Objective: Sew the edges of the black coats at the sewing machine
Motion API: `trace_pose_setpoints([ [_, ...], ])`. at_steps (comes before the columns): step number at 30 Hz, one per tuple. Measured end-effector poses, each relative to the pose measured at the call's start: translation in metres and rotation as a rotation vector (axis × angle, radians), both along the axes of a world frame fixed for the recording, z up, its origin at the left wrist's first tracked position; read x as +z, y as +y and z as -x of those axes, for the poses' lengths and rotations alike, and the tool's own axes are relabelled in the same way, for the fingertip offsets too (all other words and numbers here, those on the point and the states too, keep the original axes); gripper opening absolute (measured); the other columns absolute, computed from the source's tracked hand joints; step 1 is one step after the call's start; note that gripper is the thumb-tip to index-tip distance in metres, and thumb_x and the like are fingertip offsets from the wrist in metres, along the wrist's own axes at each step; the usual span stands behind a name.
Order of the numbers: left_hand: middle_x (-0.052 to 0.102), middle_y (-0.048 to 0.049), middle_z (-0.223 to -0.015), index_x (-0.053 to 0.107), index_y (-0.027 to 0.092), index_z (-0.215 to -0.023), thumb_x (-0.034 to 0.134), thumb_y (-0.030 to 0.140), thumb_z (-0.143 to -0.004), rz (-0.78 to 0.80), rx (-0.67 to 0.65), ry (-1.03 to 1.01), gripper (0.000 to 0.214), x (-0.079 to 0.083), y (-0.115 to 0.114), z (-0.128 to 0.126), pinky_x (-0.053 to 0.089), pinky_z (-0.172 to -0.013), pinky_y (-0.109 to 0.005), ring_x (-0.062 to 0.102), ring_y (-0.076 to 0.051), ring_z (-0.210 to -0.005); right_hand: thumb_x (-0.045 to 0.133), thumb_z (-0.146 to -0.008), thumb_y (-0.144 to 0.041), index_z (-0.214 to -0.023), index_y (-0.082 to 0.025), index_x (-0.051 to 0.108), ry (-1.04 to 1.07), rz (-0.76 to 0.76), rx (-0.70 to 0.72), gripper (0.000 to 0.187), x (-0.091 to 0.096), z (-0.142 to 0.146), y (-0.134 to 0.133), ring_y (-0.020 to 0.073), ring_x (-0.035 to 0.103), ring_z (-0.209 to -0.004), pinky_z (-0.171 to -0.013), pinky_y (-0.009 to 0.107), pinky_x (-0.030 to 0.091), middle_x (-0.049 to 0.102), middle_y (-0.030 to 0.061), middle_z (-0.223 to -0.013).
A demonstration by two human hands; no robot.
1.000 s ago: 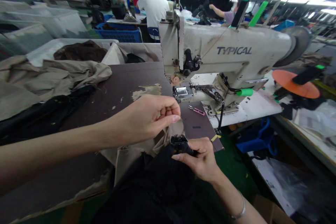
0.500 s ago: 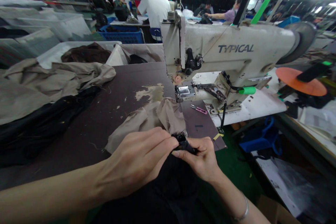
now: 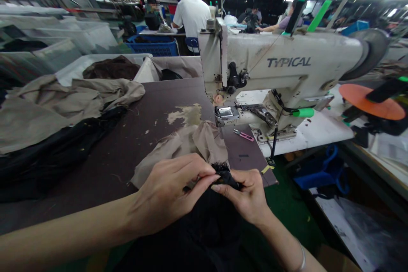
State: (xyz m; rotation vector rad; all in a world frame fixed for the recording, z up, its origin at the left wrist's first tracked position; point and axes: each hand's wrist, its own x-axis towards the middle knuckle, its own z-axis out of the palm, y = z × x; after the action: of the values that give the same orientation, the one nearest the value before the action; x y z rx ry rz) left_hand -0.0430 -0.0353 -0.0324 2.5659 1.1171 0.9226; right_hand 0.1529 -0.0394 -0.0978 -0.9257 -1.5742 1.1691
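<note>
Both hands grip a piece of black fabric (image 3: pixel 204 229) in front of the sewing machine. My left hand (image 3: pixel 174 182) pinches its upper edge between thumb and fingers. Close beside it on the right, my right hand (image 3: pixel 247 193) is closed on the same edge, thumb toward me. The black fabric hangs down below both hands. A beige fabric piece (image 3: pixel 181 144) lies on the table just behind my hands, close against the black edge; whether the two are joined I cannot tell. The sewing machine (image 3: pixel 287 55) stands behind, its cylinder arm (image 3: pixel 228 114) bare of fabric.
Pink thread snips (image 3: pixel 244 135) lie on the brown table (image 3: pixel 153 106) near the machine. Beige cloth (image 3: pixel 105 93) and black cloth (image 3: pixel 63 153) are heaped at left. Bins (image 3: pixel 92 34) stand behind. An orange disc (image 3: pixel 371 101) is at right. A person in a white shirt (image 3: pixel 193 15) sits farther back.
My left fingers have shifted from lying over the edge to a tighter thumb-and-finger pinch. The right hand keeps its hold. The whole view has shifted slightly.
</note>
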Motion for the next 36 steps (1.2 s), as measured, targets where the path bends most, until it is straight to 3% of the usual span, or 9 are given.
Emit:
trace_pose_setpoints([
  [5, 0.058, 0.0040, -0.074, 0.057, 0.019, -0.087, 0.070, 0.018, -0.086, 0.016, 0.100, -0.045, 0.013, -0.004, -0.002, 0.001, 0.042, -0.061, -0.020, 0.053, -0.007, -0.062, 0.075, -0.080, -0.032, -0.071, -0.010, 0.075, -0.039, -0.043, -0.029, 0.024, 0.001, -0.001, 0.000, 0.0034, 0.033, -0.051, -0.049, 0.017, 0.027, 0.047, -0.0026, -0.054],
  [9, 0.057, 0.0030, -0.072, 0.057, 0.017, -0.088, 0.068, 0.025, -0.086, 0.172, 0.133, -0.040, 0.014, 0.005, 0.002, 0.002, 0.045, -0.059, -0.020, 0.053, -0.008, -0.062, 0.074, -0.081, -0.033, -0.075, -0.011, 0.076, -0.052, -0.073, -0.032, 0.023, 0.001, -0.001, -0.001, 0.0041, 0.037, -0.051, -0.050, 0.017, 0.029, 0.052, -0.0021, -0.056],
  [13, 0.067, 0.0000, -0.083, 0.065, 0.017, -0.100, 0.065, 0.030, -0.087, 0.419, 0.047, -0.025, 0.019, 0.029, 0.017, 0.004, 0.049, -0.064, -0.019, 0.060, -0.010, -0.070, 0.072, -0.083, -0.035, -0.068, -0.010, 0.072, -0.092, -0.099, -0.031, 0.030, 0.002, -0.001, -0.001, 0.0043, 0.038, -0.051, -0.051, 0.018, 0.030, 0.050, -0.0018, -0.055],
  [17, 0.069, -0.0009, -0.074, 0.073, 0.017, -0.085, 0.058, 0.030, -0.089, 0.636, -0.102, 0.142, 0.020, 0.050, 0.035, 0.008, 0.045, -0.060, -0.019, 0.062, -0.011, -0.066, 0.069, -0.086, -0.031, -0.070, -0.010, 0.071, -0.118, -0.184, -0.004, 0.026, 0.001, 0.001, -0.002, 0.0052, 0.044, -0.053, -0.054, 0.019, 0.032, 0.051, -0.0012, -0.057],
  [20, 0.069, -0.0020, -0.069, 0.072, 0.015, -0.080, 0.057, 0.029, -0.088, 0.718, -0.155, 0.228, 0.022, 0.056, 0.044, 0.007, 0.043, -0.058, -0.020, 0.061, -0.011, -0.063, 0.070, -0.086, -0.027, -0.072, -0.011, 0.072, -0.127, -0.249, 0.007, 0.021, -0.001, 0.001, -0.001, 0.0053, 0.046, -0.054, -0.055, 0.020, 0.033, 0.053, -0.0012, -0.058],
  [26, 0.064, -0.0007, -0.067, 0.069, 0.015, -0.079, 0.054, 0.033, -0.089, 0.812, -0.099, 0.213, 0.025, 0.052, 0.045, 0.003, 0.035, -0.050, -0.018, 0.053, -0.010, -0.059, 0.067, -0.089, -0.029, -0.082, -0.013, 0.076, -0.144, -0.314, 0.020, 0.020, -0.004, -0.001, 0.001, 0.0071, 0.053, -0.056, -0.057, 0.021, 0.037, 0.061, 0.0012, -0.061],
  [36, 0.065, 0.0003, -0.075, 0.069, 0.018, -0.087, 0.051, 0.040, -0.095, 0.828, -0.074, 0.128, 0.030, 0.039, 0.038, 0.006, 0.039, -0.060, -0.019, 0.055, -0.011, -0.069, 0.070, -0.086, -0.028, -0.081, -0.013, 0.076, -0.126, -0.291, 0.017, 0.016, -0.001, -0.002, 0.002, 0.0078, 0.055, -0.057, -0.059, 0.020, 0.040, 0.063, 0.0015, -0.064],
])
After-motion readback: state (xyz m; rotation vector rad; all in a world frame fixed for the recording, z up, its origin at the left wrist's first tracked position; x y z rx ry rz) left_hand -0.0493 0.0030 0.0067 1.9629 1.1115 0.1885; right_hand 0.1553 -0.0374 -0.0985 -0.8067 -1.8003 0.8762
